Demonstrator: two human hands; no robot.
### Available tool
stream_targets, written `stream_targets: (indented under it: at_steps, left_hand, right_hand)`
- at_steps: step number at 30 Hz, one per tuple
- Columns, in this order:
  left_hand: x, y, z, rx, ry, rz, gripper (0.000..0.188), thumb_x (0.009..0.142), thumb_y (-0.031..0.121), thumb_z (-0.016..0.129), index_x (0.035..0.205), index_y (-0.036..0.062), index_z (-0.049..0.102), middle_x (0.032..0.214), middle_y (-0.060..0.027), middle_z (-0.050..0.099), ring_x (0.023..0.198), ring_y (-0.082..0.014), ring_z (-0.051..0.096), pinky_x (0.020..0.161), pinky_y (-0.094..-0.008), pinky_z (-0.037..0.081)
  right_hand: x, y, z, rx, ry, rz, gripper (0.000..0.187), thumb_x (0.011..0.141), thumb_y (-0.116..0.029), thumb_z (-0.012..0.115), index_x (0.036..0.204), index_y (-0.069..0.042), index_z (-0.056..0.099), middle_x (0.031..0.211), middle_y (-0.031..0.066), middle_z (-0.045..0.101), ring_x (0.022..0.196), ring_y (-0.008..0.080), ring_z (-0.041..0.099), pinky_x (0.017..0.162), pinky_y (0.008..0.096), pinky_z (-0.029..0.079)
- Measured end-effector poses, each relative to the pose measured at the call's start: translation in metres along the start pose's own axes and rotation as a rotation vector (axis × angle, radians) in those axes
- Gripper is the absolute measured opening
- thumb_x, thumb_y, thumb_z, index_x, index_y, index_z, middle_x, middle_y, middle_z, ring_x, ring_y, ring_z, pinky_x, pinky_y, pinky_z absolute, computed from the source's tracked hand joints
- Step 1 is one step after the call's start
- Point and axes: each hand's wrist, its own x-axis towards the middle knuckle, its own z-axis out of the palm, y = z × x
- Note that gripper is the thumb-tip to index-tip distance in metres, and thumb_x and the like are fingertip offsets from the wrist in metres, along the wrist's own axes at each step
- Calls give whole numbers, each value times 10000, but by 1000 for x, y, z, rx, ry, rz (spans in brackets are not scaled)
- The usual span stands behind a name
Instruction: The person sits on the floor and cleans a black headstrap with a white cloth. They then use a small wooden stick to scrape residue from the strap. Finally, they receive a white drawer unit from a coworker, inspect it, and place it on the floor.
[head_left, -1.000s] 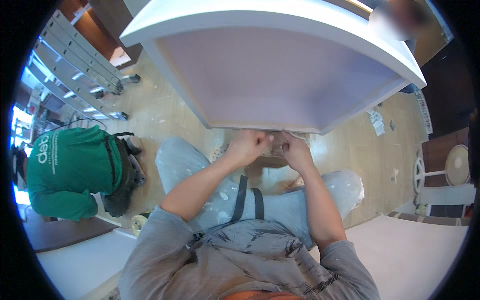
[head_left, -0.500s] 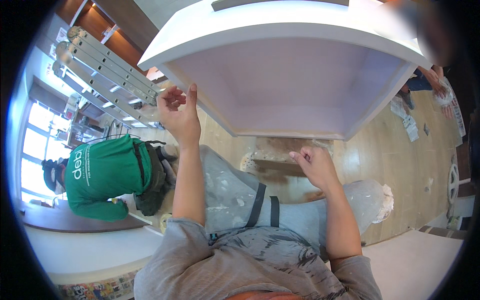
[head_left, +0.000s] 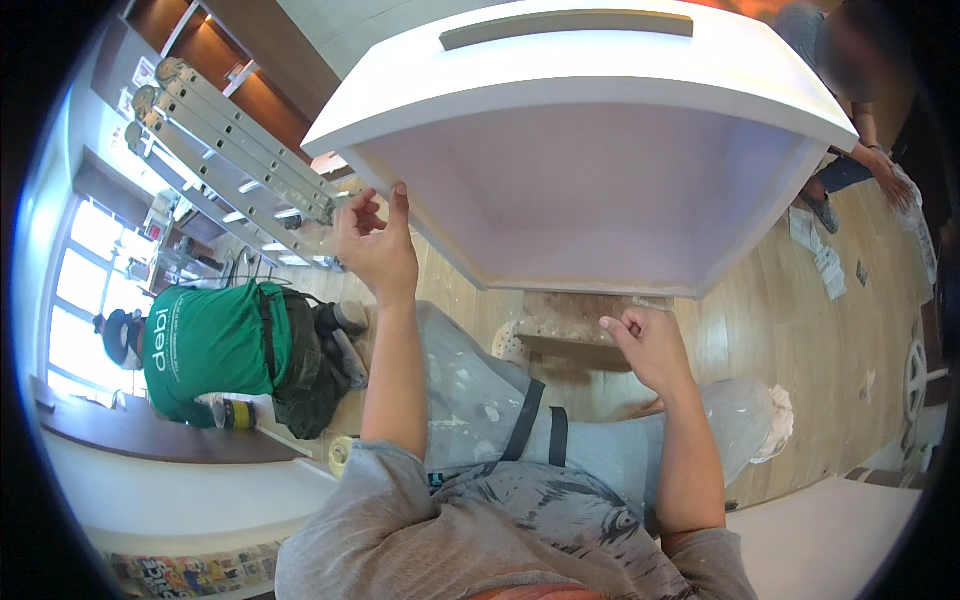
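Note:
A large white cabinet box (head_left: 590,190) with a pale, hollow inside stands before me, its open side facing me. Beside its left edge I hold up my left hand (head_left: 378,240), thumb stretched and fingers loosely curled apart from it. Nothing shows in that hand; whether the thumb touches the edge I cannot tell. Below the box's lower right corner is my right hand (head_left: 650,345), its fingers folded in and thumb pointing left. Whatever those fingers may hold is hidden. Under the box a brown block (head_left: 570,350) shows between my knees.
At left, a person in a green shirt (head_left: 220,340) bends low near a metal ladder (head_left: 235,165). Another person's hand (head_left: 885,178) is at the far right, by papers (head_left: 820,255) on the wooden floor (head_left: 790,330). A grey strip (head_left: 570,28) lies on the cabinet's top.
The view has shifted, so the cabinet sits slightly lower and more of its top shows. Both my hands keep nearly the same pose. The person in green has moved an arm.

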Motion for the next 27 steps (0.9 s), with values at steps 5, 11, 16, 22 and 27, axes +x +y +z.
stream_targets:
  at_steps: [5, 11, 16, 22, 27]
  left_hand:
    - [-3, -7, -3, -444, -121, -127, 409, 906, 211, 846, 1201, -40, 715, 1040, -36, 613, 875, -98, 578, 781, -236, 478]
    - [0, -17, -20, -934, -263, -394, 404, 1057, 238, 574, 1381, 3, 635, 1390, -61, 661, 1234, -158, 561, 1097, -356, 391]
    - [5, -29, -47, -1481, -381, -650, 369, 1064, 224, 550, 1371, 36, 631, 1424, -74, 642, 1243, -180, 560, 1122, -393, 384]
    - [-11, -54, -49, -1600, -373, -619, 211, 1076, 288, 604, 1118, 88, 653, 1071, -33, 664, 895, -124, 606, 834, -312, 500]
    - [-4, -38, -69, -1547, -529, -627, 299, 1081, 337, 601, 870, 127, 602, 690, 31, 518, 486, -64, 418, 470, -242, 388]
  right_hand:
    - [6, 9, 5, 3, 17, -6, 477, 945, -293, 737, 659, 21, 521, 560, 121, 458, 540, 227, 386, 543, 406, 376]
    - [17, 34, 21, -31, 31, 19, 466, 954, -284, 730, 669, 27, 531, 561, 108, 465, 551, 190, 393, 545, 401, 377]
    - [25, 60, 38, -79, -17, 44, 316, 973, -197, 695, 757, 27, 641, 632, 84, 574, 592, 164, 499, 594, 357, 441]
    - [27, 92, 50, -123, -90, -140, 106, 943, 40, 651, 974, 28, 752, 836, 98, 727, 720, 134, 665, 713, 321, 552]
    - [20, 74, 54, 126, -289, 176, 80, 933, 28, 691, 964, 21, 765, 840, 83, 739, 676, 111, 660, 621, 274, 558]
